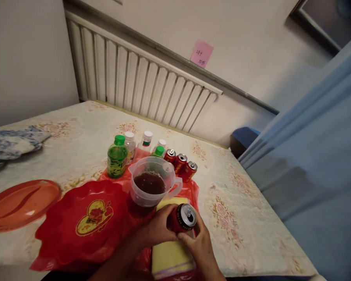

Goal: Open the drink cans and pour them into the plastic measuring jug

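My left hand (160,228) and my right hand (201,242) are wrapped round a red drink can (175,218) from both sides. Its silver top faces me, tilted, and the mouth hole is open. Under the can lies a yellow cloth or packet (171,257); which one I cannot tell. Just beyond my hands stands a clear plastic measuring jug (143,201) with dark brown liquid in it, its handle toward the right. Behind the jug, three more red cans (190,171) stand in a row, at least two of them with opened tops.
A green bottle (117,158) and several white-capped bottles (146,142) stand behind the jug. Left of it lie a red scalloped tray (64,218) and an orange oval plate (43,195). A blue-patterned cloth (14,144) is at the far left. A blue curtain (318,156) hangs right.
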